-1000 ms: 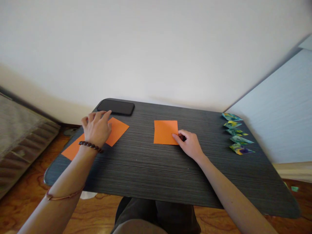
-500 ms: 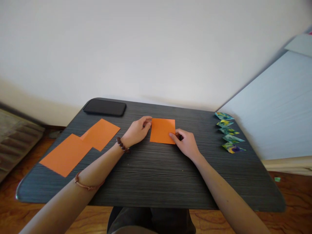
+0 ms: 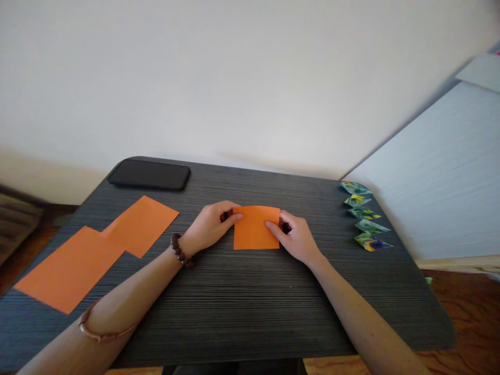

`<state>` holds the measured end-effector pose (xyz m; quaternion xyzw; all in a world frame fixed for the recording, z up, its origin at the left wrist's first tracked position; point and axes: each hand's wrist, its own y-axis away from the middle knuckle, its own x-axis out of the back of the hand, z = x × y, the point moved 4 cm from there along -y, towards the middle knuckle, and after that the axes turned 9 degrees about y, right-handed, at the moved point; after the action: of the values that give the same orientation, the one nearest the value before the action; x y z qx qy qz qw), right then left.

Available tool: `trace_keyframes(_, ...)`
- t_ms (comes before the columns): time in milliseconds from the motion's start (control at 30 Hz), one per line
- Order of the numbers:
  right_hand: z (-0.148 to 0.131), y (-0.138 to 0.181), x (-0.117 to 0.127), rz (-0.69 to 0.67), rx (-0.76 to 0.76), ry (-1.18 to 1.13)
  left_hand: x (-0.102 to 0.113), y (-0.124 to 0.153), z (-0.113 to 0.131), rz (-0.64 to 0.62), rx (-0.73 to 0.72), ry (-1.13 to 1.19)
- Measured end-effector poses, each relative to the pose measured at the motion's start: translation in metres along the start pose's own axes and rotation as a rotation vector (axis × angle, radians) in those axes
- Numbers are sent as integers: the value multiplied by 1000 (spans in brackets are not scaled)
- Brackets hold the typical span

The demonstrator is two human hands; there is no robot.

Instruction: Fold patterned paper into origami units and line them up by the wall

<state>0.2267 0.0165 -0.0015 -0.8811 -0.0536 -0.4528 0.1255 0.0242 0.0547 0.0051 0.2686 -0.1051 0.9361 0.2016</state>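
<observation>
A square of orange paper is held between my two hands over the middle of the table. My left hand pinches its upper left corner, thumb on the near face and fingers behind. On the right edge, my right hand grips the sheet the same way, its thumb lying on the orange face. The paper's top edge bows slightly. Whether its lower edge touches the table, I cannot tell.
Two more orange sheets lie overlapping at the left of the dark table. Behind them rests a black phone. Several folded patterned paper pieces stand in a row along the right side. A white wall rises behind.
My left hand has taken hold of the orange paper's upper left corner. The sheet has come nearer to me, and its top edge now curves. The camera view has shifted slightly.
</observation>
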Motion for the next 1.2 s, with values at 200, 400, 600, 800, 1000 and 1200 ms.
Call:
trace_keyframes(200,3,2,-2,-31,-35,-232,0,4,1,18,41,74)
trace_keyframes(400,0,3,0,-14,-10,-188,-5,5,-1,26,105,394)
trace_keyframes(600,-6,4,5,-10,72,-294,-11,5,-5,-92,311,631)
trace_keyframes(800,-4,6,5,1,147,-276,-8,5,-7,-145,467,827)
trace_keyframes(1000,-8,6,4,31,282,-211,-8,9,-2,-184,494,906)
trace_keyframes(1200,-15,7,9,-93,319,-343,-9,9,-3,-123,400,791)
